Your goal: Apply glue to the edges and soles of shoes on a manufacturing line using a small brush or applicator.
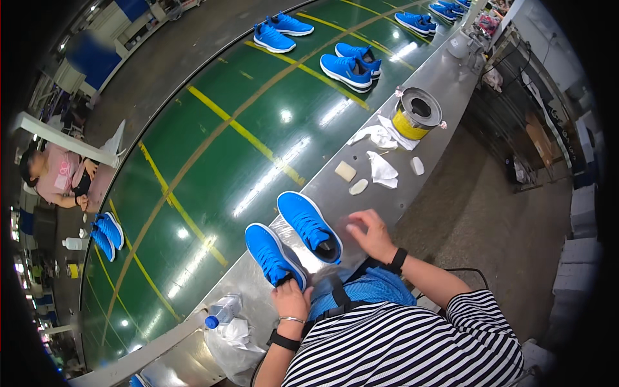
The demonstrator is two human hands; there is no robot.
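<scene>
Two blue sneakers with white soles lie side by side on the metal ledge in front of me, toes pointing away. My left hand [291, 302] is at the heel of the left sneaker [265, 250], its fingers closed around the collar. The right sneaker [306, 219] rests untouched, its dark lining showing at the opening. Just to the right of its heel, my right hand [372, 235] hovers with fingers apart and nothing in them.
A can with a yellow band [412, 115] stands on the ledge, near white cloths [383, 170] and small pale blocks [345, 171]. At left are a clear bottle [223, 311] and a plastic bag [235, 348]. More sneakers [348, 69] sit on the green conveyor [213, 161]; a person [61, 174] sits across it.
</scene>
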